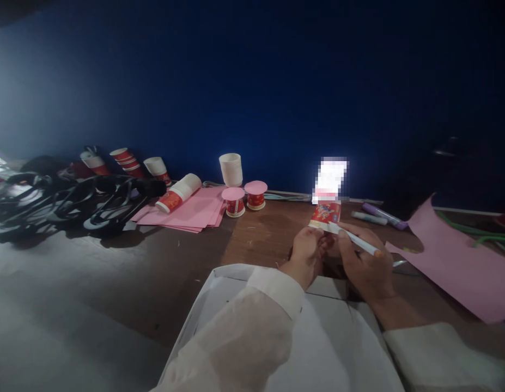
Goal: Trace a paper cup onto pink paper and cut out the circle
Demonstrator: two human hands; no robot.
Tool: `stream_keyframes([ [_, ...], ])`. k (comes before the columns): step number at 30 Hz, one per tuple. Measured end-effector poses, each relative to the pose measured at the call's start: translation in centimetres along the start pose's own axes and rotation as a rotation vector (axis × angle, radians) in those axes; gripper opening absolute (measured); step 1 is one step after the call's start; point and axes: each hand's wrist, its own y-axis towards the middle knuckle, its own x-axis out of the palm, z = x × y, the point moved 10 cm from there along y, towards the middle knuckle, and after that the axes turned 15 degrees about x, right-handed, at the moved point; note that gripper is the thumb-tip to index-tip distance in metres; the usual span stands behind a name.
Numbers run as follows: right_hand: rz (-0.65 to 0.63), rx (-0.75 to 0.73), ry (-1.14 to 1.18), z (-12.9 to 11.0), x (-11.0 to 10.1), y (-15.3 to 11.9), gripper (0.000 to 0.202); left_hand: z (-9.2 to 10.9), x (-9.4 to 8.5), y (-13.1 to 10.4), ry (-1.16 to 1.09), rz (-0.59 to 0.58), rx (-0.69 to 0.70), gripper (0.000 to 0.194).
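Observation:
My left hand (307, 253) grips a red paper cup (326, 213) with printed patterns by its white rim, which points toward me. My right hand (369, 261) is closed around a white marker pen (361, 242) with an orange end. The pen's tip is against or very close to the cup near its rim; I cannot tell whether they touch. Left of my hands stand two short red paper cups, a nearer one (235, 208) and a farther one (256, 201), each topped with a pink paper disc.
A bright pixelated patch (330, 178) is behind the held cup. White stacked cups (231, 170) and pink sheets (187, 212) lie left, beside black straps (109, 209). A purple marker (385, 215) and cut pink paper (460, 267) lie right. A white box (329, 348) is below my arms.

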Motion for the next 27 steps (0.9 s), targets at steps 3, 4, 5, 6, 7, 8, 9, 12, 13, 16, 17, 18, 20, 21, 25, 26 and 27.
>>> stream_keyframes([
  [3, -0.005, 0.006, 0.001, 0.01, 0.0, 0.05, 0.018, -0.03, -0.05, 0.1, 0.001, 0.005, 0.004, 0.015],
  [4, -0.007, 0.014, 0.002, 0.05, 0.0, 0.07, 0.018, -0.04, -0.06, 0.13, 0.003, 0.005, 0.005, 0.016],
  [5, -0.009, 0.023, 0.002, 0.1, 0.0, 0.08, 0.018, -0.06, -0.05, 0.15, 0.006, 0.003, 0.005, 0.017],
  [6, -0.014, 0.029, 0.001, 0.12, 0.04, 0.09, 0.018, -0.07, -0.03, 0.15, 0.007, -0.001, 0.004, 0.016],
  [7, -0.016, 0.033, 0.001, 0.13, 0.06, 0.08, 0.018, -0.08, -0.02, 0.14, 0.008, -0.003, 0.003, 0.016],
  [8, -0.019, 0.035, 0.001, 0.13, 0.08, 0.08, 0.018, -0.09, -0.03, 0.12, 0.008, -0.004, 0.003, 0.015],
  [9, -0.019, 0.036, 0.004, 0.14, 0.09, 0.07, 0.019, -0.09, -0.07, 0.11, 0.009, -0.003, 0.002, 0.014],
  [12, -0.023, 0.046, 0.01, 0.26, 0.14, 0.09, 0.02, -0.09, -0.24, 0.06, 0.021, 0.01, -0.002, 0.016],
  [13, -0.021, 0.048, 0.012, 0.3, 0.13, 0.09, 0.021, -0.08, -0.26, 0.05, 0.025, 0.012, -0.003, 0.017],
  [16, -0.028, 0.049, 0.013, 0.36, 0.24, 0.1, 0.02, -0.05, -0.1, 0.01, 0.032, -0.001, -0.007, 0.015],
  [17, -0.025, 0.045, 0.008, 0.36, 0.25, 0.09, 0.02, -0.04, -0.05, -0.01, 0.033, -0.005, -0.008, 0.014],
  [18, -0.021, 0.04, 0.001, 0.34, 0.25, 0.07, 0.02, -0.04, -0.04, -0.01, 0.034, -0.006, -0.007, 0.013],
  [20, -0.003, 0.018, -0.006, 0.19, 0.14, 0.01, 0.02, -0.09, -0.08, 0.01, 0.031, -0.006, -0.005, 0.014],
  [21, 0.004, 0.007, -0.004, 0.11, 0.07, -0.03, 0.02, -0.13, -0.12, 0.06, 0.028, -0.006, -0.002, 0.014],
  [25, -0.006, 0.025, -0.001, 0.27, 0.11, -0.02, 0.02, -0.33, -0.29, 0.31, 0.009, -0.013, 0.009, 0.015],
  [26, -0.004, 0.031, -0.003, 0.31, 0.08, -0.01, 0.019, -0.38, -0.32, 0.35, 0.007, -0.014, 0.01, 0.015],
  [27, 0.004, 0.029, -0.002, 0.28, -0.02, -0.02, 0.019, -0.41, -0.34, 0.37, 0.006, -0.014, 0.009, 0.015],
])
